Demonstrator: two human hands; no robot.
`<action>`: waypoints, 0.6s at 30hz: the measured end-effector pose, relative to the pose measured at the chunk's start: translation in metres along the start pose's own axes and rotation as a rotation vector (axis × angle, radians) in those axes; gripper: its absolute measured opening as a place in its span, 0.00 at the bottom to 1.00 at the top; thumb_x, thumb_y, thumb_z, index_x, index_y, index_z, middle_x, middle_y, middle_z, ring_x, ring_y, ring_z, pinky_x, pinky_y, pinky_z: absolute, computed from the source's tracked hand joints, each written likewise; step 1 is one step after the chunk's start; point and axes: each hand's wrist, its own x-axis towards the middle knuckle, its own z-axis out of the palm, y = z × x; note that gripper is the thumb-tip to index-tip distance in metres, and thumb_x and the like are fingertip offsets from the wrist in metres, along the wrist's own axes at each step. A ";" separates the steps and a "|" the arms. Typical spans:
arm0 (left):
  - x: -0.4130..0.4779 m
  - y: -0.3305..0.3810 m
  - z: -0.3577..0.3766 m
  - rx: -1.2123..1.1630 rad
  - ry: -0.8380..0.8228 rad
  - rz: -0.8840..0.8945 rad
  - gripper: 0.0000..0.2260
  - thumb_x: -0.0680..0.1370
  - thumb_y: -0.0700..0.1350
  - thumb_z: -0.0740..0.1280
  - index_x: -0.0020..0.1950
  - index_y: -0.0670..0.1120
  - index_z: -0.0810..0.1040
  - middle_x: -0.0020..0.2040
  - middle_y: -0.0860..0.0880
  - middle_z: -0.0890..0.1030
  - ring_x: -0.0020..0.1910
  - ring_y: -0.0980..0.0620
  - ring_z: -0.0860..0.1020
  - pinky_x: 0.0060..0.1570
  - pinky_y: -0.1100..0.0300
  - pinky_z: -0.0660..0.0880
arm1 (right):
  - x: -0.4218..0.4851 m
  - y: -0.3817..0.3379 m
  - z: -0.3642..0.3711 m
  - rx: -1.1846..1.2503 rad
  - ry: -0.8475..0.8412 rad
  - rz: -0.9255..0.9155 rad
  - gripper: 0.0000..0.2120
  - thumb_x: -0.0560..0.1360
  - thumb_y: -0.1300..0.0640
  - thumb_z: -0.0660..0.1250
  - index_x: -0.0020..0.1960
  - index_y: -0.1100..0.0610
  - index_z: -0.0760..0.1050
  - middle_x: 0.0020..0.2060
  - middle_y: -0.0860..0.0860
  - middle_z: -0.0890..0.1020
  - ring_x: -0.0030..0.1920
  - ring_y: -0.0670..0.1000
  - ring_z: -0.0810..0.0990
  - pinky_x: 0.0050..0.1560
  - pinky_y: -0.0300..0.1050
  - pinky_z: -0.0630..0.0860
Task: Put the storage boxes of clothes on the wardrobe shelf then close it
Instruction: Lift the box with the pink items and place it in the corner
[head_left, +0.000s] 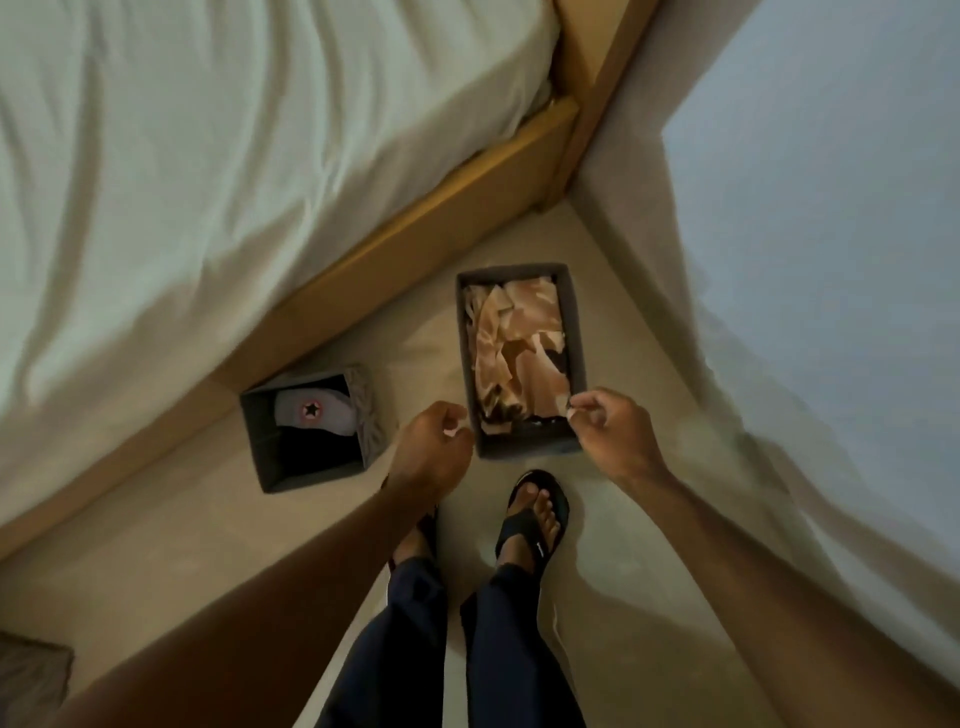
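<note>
A long grey fabric storage box (581, 332) stands on the floor ahead of my feet, filled with crumpled beige and dark clothes (519, 343). To its left, next to the bed, a smaller square grey storage box (260, 447) holds dark clothes and a grey item with a star badge. My left hand (431, 441) hangs by the long box's near left corner with its fingers curled in. My right hand (608, 421) is over the near right corner, thumb and forefinger pinched together. Neither hand visibly holds anything. No wardrobe is in view.
A bed with a white sheet (208, 182) and a wooden frame (415, 249) fills the left and top. A pale wall or panel (831, 260) runs along the right. My sandalled feet (530, 514) stand on the beige floor just behind the long box.
</note>
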 end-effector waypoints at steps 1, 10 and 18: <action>0.018 -0.005 0.007 0.032 -0.009 -0.004 0.15 0.77 0.46 0.65 0.65 0.49 0.75 0.62 0.48 0.77 0.55 0.51 0.76 0.55 0.51 0.78 | 0.016 0.008 0.007 -0.049 0.006 -0.010 0.08 0.75 0.54 0.68 0.53 0.53 0.79 0.50 0.49 0.80 0.48 0.46 0.78 0.44 0.34 0.71; 0.114 -0.020 0.046 0.095 -0.221 0.045 0.17 0.80 0.49 0.64 0.69 0.50 0.71 0.64 0.47 0.75 0.53 0.53 0.71 0.51 0.58 0.69 | 0.111 0.038 0.051 -0.279 -0.070 -0.001 0.26 0.74 0.54 0.62 0.71 0.45 0.67 0.64 0.55 0.72 0.56 0.59 0.77 0.54 0.54 0.78; 0.052 -0.018 0.008 0.224 -0.243 0.025 0.18 0.77 0.51 0.66 0.65 0.50 0.75 0.60 0.46 0.80 0.52 0.50 0.76 0.56 0.52 0.77 | 0.039 0.021 0.036 -0.290 -0.097 0.044 0.19 0.78 0.56 0.60 0.69 0.54 0.71 0.60 0.56 0.78 0.54 0.58 0.79 0.48 0.44 0.72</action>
